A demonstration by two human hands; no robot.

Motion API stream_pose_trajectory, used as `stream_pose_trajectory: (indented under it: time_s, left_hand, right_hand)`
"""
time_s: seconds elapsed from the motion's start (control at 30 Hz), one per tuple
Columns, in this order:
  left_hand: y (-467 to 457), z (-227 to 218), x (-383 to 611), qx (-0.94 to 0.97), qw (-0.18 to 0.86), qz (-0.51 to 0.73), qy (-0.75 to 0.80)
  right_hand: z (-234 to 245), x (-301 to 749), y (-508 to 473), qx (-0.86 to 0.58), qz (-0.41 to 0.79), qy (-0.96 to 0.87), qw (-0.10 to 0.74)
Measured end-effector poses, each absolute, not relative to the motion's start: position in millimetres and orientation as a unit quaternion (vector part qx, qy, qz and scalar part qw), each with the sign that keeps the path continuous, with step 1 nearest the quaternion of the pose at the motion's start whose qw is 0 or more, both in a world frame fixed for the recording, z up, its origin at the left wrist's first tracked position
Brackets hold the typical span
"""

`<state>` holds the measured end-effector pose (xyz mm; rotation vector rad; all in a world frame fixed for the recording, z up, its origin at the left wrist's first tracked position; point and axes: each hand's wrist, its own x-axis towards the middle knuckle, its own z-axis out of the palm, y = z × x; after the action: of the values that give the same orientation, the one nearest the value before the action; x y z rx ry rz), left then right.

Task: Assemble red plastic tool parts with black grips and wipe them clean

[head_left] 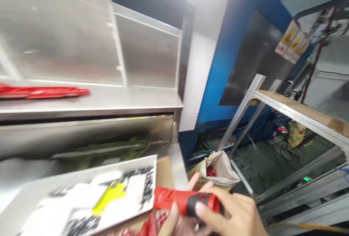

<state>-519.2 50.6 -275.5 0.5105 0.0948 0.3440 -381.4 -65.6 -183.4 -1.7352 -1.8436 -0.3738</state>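
A red plastic tool housing (169, 199) lies across both hands, above a white tray (89, 172) of black parts (148, 185) and a yellow piece (109, 198). The left hand (181, 225) cups it from below in a closed grip, while the right hand (231, 214) closes over its black band, apparently to steady it from both sides. Beyond stand a paper bag (220, 167) and a steel ledge (95, 99) bearing a red strip (40, 91).
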Motion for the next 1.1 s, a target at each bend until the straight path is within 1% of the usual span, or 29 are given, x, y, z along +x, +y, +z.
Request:
stream_pose_trajectory:
  time_s: [0.03, 0.1, 0.2, 0.33, 0.43, 0.63, 0.93, 1.03, 1.1]
  left_hand:
    - [51.0, -272.4, -535.5, 0.218, 0.953, 0.200, 0.061]
    - [50.1, -270.0, -571.4, 0.206, 0.932, 0.275, 0.114]
    - [45.1, -274.0, -619.4, 0.234, 0.895, 0.356, 0.132]
    - [37.7, -278.3, -656.1, 0.269, 0.865, 0.403, 0.129]
    - [33.8, -276.3, -669.0, 0.283, 0.858, 0.407, 0.133]
    - [30.1, -275.8, -682.9, 0.295, 0.859, 0.394, 0.142]
    - [36.3, -291.4, -678.8, 0.259, 0.873, 0.386, 0.147]
    - [42.9, -298.7, -679.6, 0.336, 0.844, 0.389, 0.152]
    - [45.1, -297.9, -682.5, 0.438, 0.790, 0.400, 0.151]
  right_hand:
    - [-197.9, -400.2, -62.2, -0.634, -0.122, -0.704, 0.298]
    - [-222.4, -427.7, -59.9, -0.630, -0.081, -0.684, 0.360]
    - [-248.3, -461.1, -59.9, -0.671, 0.047, -0.583, 0.456]
    - [-259.7, -514.4, -49.6, -0.648, 0.246, -0.493, 0.526]
    - [-256.7, -546.4, -37.9, -0.623, 0.319, -0.440, 0.562]
    - [-255.7, -565.3, -29.7, -0.631, 0.339, -0.395, 0.575]
    - [-259.8, -561.2, -22.4, -0.595, 0.374, -0.403, 0.586]
    - [-261.3, -558.4, -18.3, -0.604, 0.354, -0.418, 0.580]
    - [-264.2, -557.8, -15.3, -0.612, 0.346, -0.416, 0.576]
